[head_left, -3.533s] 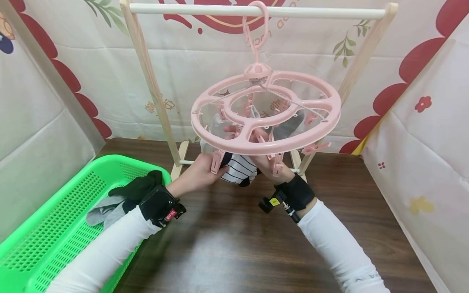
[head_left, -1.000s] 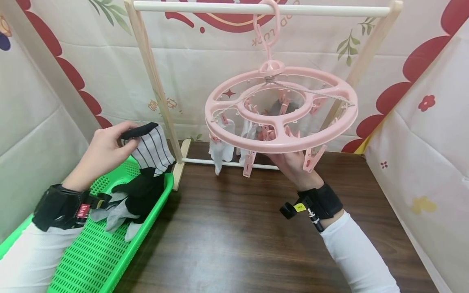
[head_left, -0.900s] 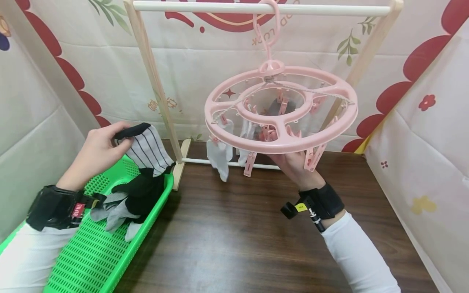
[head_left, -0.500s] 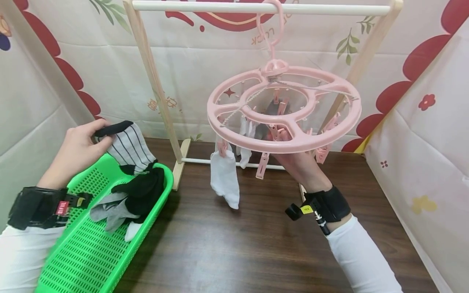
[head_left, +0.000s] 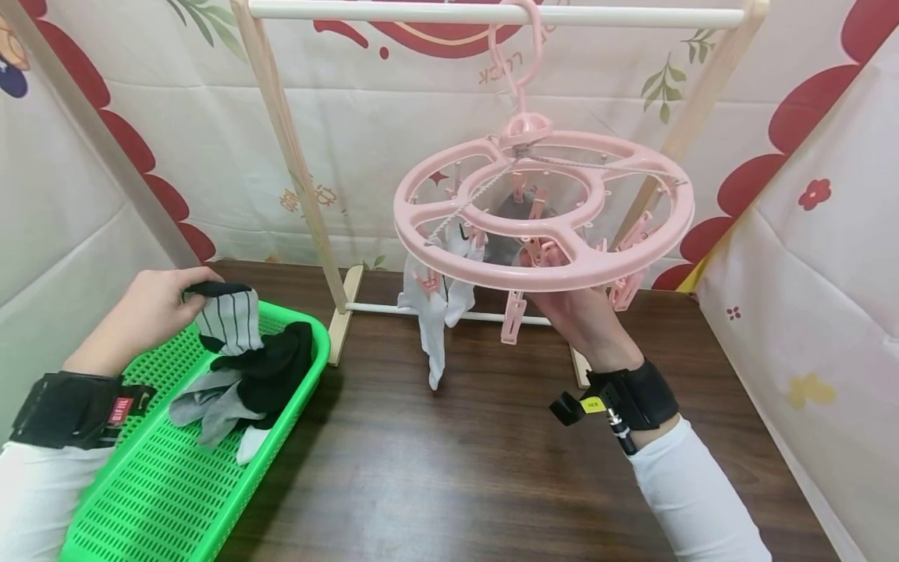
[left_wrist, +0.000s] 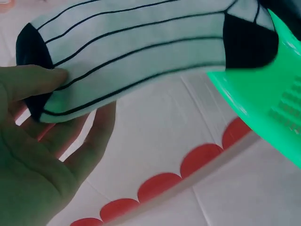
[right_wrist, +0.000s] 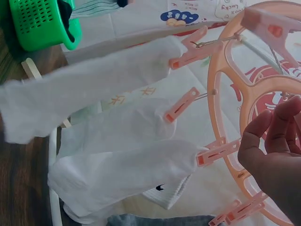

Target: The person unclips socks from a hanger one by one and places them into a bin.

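My left hand (head_left: 158,316) pinches a white sock with black stripes (head_left: 230,320) by one black end, over the green basket. In the left wrist view the thumb lies on top of the striped sock (left_wrist: 136,47), whose other black end reaches toward the basket's rim. My right hand (head_left: 569,304) is under the pink round clip hanger (head_left: 544,277), partly hidden by its ring. Its curled fingers pinch a pink clothes peg (head_left: 537,251) below the inner ring. In the right wrist view the fingers of the right hand (right_wrist: 275,141) overlap the hanger. White socks (right_wrist: 94,70) hang from pegs beside it.
The green basket (head_left: 246,484) at the left holds black and grey socks (head_left: 274,367). The hanger hooks over the white bar (head_left: 393,11) of a wooden-legged rack. A grey sock (head_left: 516,226) hangs at the back. Patterned fabric walls surround the brown table (head_left: 449,468).
The left hand has moved from under the hanger to the basket, carrying the striped sock, and since lowered it. The right hand has shifted right; the hanger has turned and its white socks swing.
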A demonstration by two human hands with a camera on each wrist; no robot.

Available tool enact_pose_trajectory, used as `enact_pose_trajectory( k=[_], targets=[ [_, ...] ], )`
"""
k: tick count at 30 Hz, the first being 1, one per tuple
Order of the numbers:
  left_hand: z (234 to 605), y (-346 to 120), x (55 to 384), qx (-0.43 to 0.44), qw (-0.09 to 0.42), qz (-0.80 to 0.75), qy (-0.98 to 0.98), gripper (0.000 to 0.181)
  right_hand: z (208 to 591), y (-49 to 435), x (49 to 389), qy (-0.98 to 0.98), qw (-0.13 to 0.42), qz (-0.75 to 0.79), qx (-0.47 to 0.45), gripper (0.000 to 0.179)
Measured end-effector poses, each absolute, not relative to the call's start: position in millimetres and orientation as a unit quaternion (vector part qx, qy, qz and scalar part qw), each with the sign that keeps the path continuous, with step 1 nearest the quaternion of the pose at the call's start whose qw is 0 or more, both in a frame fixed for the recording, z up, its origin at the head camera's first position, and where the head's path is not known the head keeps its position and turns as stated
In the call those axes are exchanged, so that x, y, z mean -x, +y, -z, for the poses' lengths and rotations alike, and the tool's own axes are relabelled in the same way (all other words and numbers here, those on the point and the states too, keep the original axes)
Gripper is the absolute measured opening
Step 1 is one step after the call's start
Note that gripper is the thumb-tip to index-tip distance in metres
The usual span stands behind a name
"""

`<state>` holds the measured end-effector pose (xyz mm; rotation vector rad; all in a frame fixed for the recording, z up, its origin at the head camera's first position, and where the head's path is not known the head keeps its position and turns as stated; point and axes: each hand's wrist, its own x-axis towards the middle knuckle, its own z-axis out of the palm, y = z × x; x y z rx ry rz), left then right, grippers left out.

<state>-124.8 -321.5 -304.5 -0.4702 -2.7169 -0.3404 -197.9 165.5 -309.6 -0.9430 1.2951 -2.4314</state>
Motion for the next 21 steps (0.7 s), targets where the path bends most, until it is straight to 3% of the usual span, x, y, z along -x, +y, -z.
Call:
enact_pose_trajectory(
  k=[5, 9, 14, 21],
  targets=[
    [310.6, -328.7, 128.3, 0.137, 0.057, 0.114, -0.982, 0.024, 309.4, 166.1, 196.1, 0.441, 0.116, 0.833, 0.313, 0.023],
    [314.4, -321.5, 127.5, 0.145, -0.007, 0.119, -0.982, 0.04, 310.0, 166.2, 195.0, 0.447, 0.113, 0.833, 0.304, 0.023],
    [313.8, -299.0, 129.4, 0.181, 0.001, 0.137, -0.974, 0.056, 309.9, 165.5, 194.6, 0.449, 0.111, 0.835, 0.298, 0.022],
    [310.8, -266.8, 136.7, 0.205, 0.016, 0.167, -0.964, 0.049, 311.5, 165.0, 193.6, 0.447, 0.11, 0.838, 0.295, 0.023]
  ],
)
